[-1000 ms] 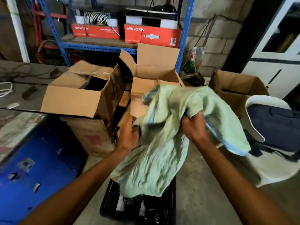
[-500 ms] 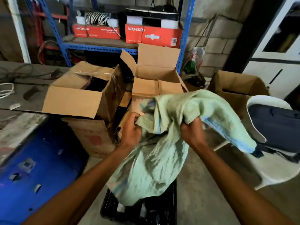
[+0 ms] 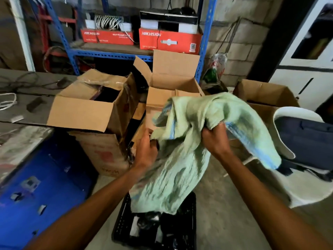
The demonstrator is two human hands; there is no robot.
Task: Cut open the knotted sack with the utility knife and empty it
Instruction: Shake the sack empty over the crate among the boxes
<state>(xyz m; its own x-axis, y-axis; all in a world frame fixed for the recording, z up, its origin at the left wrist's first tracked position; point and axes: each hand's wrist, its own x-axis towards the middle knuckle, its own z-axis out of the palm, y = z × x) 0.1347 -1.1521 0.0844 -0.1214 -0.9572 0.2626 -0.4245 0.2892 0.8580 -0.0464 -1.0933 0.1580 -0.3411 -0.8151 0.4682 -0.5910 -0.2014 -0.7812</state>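
1. At 6 o'clock, nearest, a black crate sits on the floor; its middle is covered by the hanging sack, and the dark jumble with white bits inside it is hard to make out.
2. The pale green sack hangs over the crate at the centre, bunched at the top and draped toward 3 o'clock. Whether its lower end is open cannot be told.
3. The left hand has its fingers curled into the sack's edge at 9 o'clock of the cloth; the fingertips are hidden in the folds.
4. The right hand clenches a gathered wad of the sack, fingers buried in it.
5. No knife can be picked out.
6. At 8 o'clock a blue surface is cut off by the frame.
7. At 3 o'clock a white chair carries a dark bag, partly behind the sack.
8. Open cardboard boxes crowd 10 to 1 o'clock.
9. Farthest, at 12 o'clock, a blue shelf bears red boxes.
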